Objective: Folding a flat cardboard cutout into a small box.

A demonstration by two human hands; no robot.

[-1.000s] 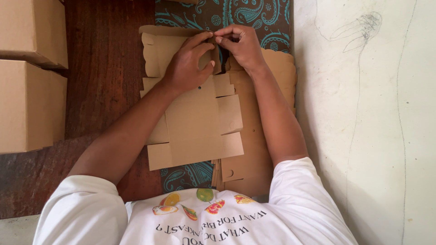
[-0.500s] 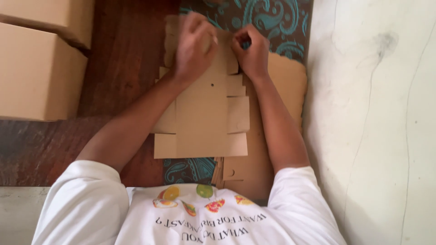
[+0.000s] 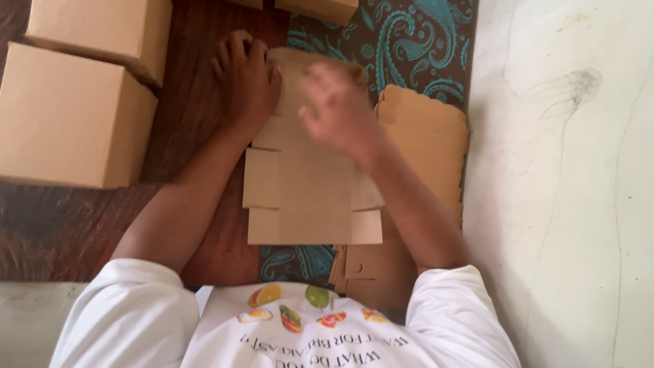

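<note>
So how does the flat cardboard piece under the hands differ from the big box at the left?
The flat cardboard blank lies unfolded with its flaps spread out, while the assembled box is folded up and closed. The left hand presses on the blank; nothing touches the box. The blank lies partly over a stack of blanks; the box stands alone. Both are plain brown cardboard.

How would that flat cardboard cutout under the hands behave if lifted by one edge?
The flat cardboard cutout looks thin, so probably light. Its cut flaps would likely droop or fold along the creases. Lying flat under the left hand, it shouldn't roll.
</note>
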